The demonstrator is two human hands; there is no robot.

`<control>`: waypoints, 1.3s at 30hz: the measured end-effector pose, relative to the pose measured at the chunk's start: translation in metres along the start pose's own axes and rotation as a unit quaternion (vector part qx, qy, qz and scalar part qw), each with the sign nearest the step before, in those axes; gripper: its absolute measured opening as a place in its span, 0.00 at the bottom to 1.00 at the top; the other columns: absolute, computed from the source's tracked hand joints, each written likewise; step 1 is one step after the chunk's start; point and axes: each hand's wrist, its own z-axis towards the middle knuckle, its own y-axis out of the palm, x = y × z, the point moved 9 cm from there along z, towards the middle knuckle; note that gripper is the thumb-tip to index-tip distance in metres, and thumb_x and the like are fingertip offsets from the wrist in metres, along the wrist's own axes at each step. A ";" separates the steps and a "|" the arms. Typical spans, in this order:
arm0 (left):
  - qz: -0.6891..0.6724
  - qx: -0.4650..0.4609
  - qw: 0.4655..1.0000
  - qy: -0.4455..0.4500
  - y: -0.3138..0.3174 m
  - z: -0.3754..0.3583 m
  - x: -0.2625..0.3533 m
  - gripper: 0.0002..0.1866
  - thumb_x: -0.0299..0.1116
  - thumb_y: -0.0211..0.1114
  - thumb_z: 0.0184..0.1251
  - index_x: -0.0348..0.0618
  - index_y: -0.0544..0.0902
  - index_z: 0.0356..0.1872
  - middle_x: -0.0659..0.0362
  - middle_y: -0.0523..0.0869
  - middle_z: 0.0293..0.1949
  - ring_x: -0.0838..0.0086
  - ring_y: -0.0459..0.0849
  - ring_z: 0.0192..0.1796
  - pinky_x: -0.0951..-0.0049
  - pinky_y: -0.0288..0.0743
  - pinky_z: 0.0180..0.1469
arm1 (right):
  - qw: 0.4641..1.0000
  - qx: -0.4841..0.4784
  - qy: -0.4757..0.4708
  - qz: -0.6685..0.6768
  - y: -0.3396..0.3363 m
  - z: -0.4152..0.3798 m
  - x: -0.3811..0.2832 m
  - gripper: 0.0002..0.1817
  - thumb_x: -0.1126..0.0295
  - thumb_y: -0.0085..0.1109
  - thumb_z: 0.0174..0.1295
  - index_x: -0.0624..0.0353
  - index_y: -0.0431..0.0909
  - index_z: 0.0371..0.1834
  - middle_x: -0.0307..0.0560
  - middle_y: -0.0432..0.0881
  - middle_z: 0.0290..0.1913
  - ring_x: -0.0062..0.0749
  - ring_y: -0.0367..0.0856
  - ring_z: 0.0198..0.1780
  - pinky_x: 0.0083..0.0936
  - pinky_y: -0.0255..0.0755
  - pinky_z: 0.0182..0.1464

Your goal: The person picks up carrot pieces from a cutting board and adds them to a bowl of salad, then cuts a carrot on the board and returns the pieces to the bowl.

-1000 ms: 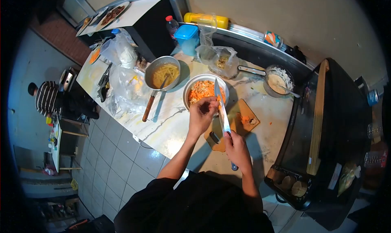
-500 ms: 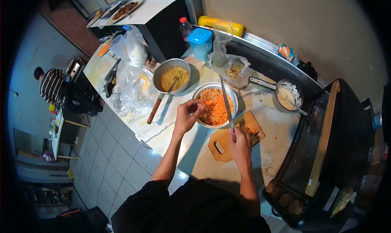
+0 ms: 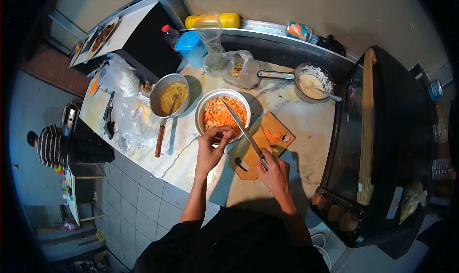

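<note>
My right hand (image 3: 273,171) grips a knife (image 3: 241,129) by its handle. The blade slants up and left, its tip over the white bowl (image 3: 198,117). My left hand (image 3: 210,149) is at the bowl's near edge, thumb and fingertips pinched together; whatever they may hold is too small to make out. Shredded orange carrot mixed with paler bits (image 3: 224,114) fills the bowl. Beneath the knife and right of the bowl lies a wooden cutting board (image 3: 246,153), bearing carrot pieces (image 3: 273,137).
To the left stands a pot (image 3: 184,106) of yellow strips in liquid, with a utensil inside. A pan (image 3: 313,82) of pale batter and spoon sits back right. Plastic bags (image 3: 136,115) and a blue-lidded container (image 3: 190,42) lie around. A black appliance (image 3: 351,144) borders the right; a person (image 3: 57,146) stands far left.
The view has turned, shifting the table items leftward. My left hand has moved from the bowl's left side to its near edge. The knife now tilts further left across the bowl.
</note>
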 end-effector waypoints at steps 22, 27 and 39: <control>0.287 -0.119 0.945 0.099 -0.016 -0.007 0.062 0.24 0.36 0.69 0.62 0.44 0.80 0.60 0.52 0.83 0.28 0.69 0.80 0.24 0.68 0.73 0.32 | 0.996 -0.046 -0.055 0.053 0.025 0.023 -0.024 0.17 0.73 0.64 0.54 0.55 0.73 0.46 0.45 0.83 0.31 0.44 0.84 0.34 0.39 0.76 0.32; 0.316 -0.115 0.934 0.119 -0.031 -0.005 0.066 0.24 0.45 0.66 0.66 0.46 0.80 0.60 0.48 0.84 0.28 0.62 0.81 0.23 0.64 0.74 0.31 | 0.993 -0.071 -0.082 0.050 0.039 0.039 -0.038 0.16 0.74 0.64 0.54 0.56 0.72 0.45 0.46 0.83 0.31 0.45 0.84 0.34 0.41 0.75 0.34; 0.385 -0.131 0.908 0.100 -0.028 0.020 0.049 0.19 0.45 0.63 0.67 0.46 0.85 0.53 0.47 0.87 0.28 0.58 0.85 0.27 0.60 0.77 0.36 | 0.995 -0.047 -0.086 0.037 0.033 0.047 -0.042 0.13 0.75 0.64 0.52 0.54 0.75 0.41 0.45 0.83 0.29 0.46 0.83 0.31 0.41 0.75 0.31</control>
